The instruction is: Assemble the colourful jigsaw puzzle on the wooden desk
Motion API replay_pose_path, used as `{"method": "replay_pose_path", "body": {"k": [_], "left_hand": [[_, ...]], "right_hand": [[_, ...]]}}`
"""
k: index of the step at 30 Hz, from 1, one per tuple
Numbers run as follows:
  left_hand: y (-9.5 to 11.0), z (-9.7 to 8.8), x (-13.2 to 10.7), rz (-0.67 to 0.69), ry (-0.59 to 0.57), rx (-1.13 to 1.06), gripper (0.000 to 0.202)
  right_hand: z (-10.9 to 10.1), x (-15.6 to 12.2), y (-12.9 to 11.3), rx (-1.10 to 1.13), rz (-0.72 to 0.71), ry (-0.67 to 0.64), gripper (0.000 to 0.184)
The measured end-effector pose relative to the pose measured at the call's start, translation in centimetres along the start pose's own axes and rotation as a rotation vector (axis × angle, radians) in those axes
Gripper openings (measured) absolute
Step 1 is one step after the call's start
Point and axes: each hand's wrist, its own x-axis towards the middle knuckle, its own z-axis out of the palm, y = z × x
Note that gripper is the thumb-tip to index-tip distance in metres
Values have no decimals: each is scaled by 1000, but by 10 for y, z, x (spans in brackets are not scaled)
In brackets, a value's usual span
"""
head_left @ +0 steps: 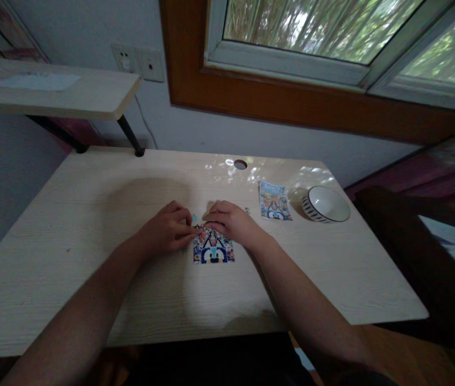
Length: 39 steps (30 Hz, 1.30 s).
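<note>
A jigsaw puzzle with a blue cartoon dog's face at its lower edge lies flat on the pale wooden desk. My left hand is at its upper left corner, thumb and fingers closed together. What they pinch is too small to make out. My right hand rests over the puzzle's upper edge, fingers curled down and pressed together, hiding that edge and anything beneath them. A small loose puzzle piece shows just beyond my right hand. Other tiny bits lie close to my left fingertips.
A printed picture sheet with the same dog lies behind my right hand. Right of it stands a white bowl with dark stripes. A round cable hole is near the desk's back edge. A raised shelf stands at the back left.
</note>
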Motion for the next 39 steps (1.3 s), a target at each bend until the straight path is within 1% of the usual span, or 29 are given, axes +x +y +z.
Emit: {"method": "replay_pose_path", "body": {"k": [15, 20, 27, 30, 35, 39], "left_hand": [[-1, 1, 0, 6, -2, 9, 25], [0, 0, 0, 9, 7, 9, 25], [1, 2, 0, 8, 13, 14, 26], [0, 3, 0, -21, 12, 39, 29], [-1, 6, -1, -24, 20, 81, 30], [0, 6, 0, -32, -5, 80, 30]], "right_hand": [[6, 1, -1, 14, 40, 39, 19], [5, 3, -2, 0, 43, 50, 15], [5, 2, -1, -18, 48, 64, 17], [3, 1, 0, -27, 93, 114, 19], [-1, 0, 0, -41, 217, 258, 23], [-2, -1, 1, -28, 250, 330, 21]]}}
